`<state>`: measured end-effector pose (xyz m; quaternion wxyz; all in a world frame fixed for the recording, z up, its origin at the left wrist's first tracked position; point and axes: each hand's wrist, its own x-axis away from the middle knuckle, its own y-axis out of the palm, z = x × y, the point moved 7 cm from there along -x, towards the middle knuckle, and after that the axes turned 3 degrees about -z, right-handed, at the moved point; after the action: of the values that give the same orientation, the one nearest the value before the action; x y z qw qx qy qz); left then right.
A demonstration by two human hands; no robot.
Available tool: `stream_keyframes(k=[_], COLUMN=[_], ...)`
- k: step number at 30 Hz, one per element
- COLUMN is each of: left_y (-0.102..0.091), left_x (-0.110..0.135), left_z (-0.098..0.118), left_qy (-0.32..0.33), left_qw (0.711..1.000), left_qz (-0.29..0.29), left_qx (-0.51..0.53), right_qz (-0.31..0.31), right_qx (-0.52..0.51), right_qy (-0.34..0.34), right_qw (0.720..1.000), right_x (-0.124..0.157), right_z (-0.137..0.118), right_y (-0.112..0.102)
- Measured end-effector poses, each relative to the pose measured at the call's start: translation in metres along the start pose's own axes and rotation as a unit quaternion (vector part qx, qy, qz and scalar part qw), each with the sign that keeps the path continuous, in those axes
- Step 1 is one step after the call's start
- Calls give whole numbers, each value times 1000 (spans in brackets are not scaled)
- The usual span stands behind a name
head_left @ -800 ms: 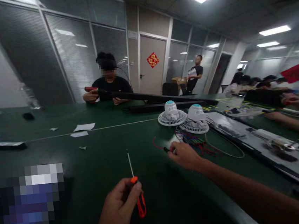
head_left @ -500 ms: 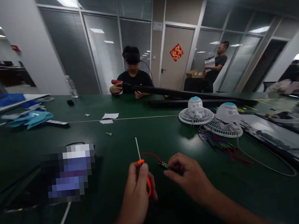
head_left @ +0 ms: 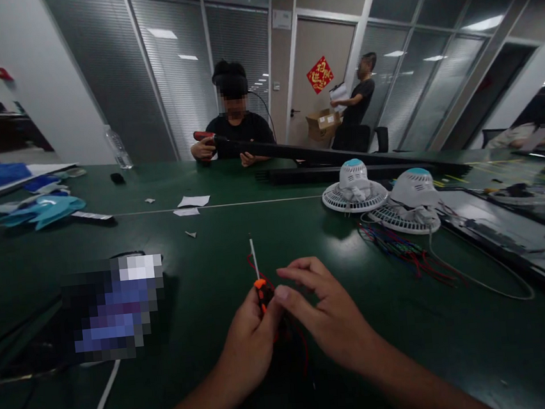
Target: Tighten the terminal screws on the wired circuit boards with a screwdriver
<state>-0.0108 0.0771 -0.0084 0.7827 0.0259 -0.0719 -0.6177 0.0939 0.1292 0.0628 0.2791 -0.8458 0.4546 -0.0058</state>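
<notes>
Two bare hands meet low over a dark green desk point(head_left: 219, 251). Open surface stretches ahead of them toward two paper slips point(head_left: 194, 201); on the left the room ends at a pixelated device point(head_left: 118, 303), on the right at a loose wire bundle point(head_left: 405, 256) and a black-edged panel point(head_left: 476, 214). The left hand point(head_left: 246, 335) grips one orange-and-black screwdriver point(head_left: 260, 286), shaft pointing away. The right hand point(head_left: 331, 311) is open, thumb close against the left; whether they touch is unclear. Half a second ago, the right hand held a small circuit board apart from the left; now a red wire point(head_left: 249, 259) runs beside the shaft, the board indistinct. Two white domed grilles point(head_left: 355, 190) stand beyond, to the right. One person point(head_left: 241, 130) sits opposite.
</notes>
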Motion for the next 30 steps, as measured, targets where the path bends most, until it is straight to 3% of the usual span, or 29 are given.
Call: stream_keyframes(k=[2,10,14,17,20,22,24,26,30], left_y=[5,15,14,4,-4,-5,-4,-5,-5], left_x=[2,6,5,2,0,-2,-4,-5,-6], left_z=[5,15,8,3,1,-2,-5,-7,-10], left_qy=[26,18,-25,-48,-61,-79,-98,-107,-112], left_qw=[999,995,996,999,994,985,977,972,975], left_qz=[-32,-56,-54,-2,45,46,35,24,12], left_qx=[-18,-78,-63,-26,84,148,187,206,193], right_qz=[-13,32,95,149,87,17,-8,-27,-53], right_qx=[-4,-100,-187,-226,-219,-193,-154,-44,87], right_qy=[-6,28,43,76,136,165,170,126,-1], right_qw=[1000,994,977,960,962,967,973,991,995], right_x=[-2,-1,-9,-14,-7,8,26,38,43], right_z=[-6,6,14,23,35,43,50,50,40], right_y=[5,18,-8,-37,-43,-38,-37,-41,-48])
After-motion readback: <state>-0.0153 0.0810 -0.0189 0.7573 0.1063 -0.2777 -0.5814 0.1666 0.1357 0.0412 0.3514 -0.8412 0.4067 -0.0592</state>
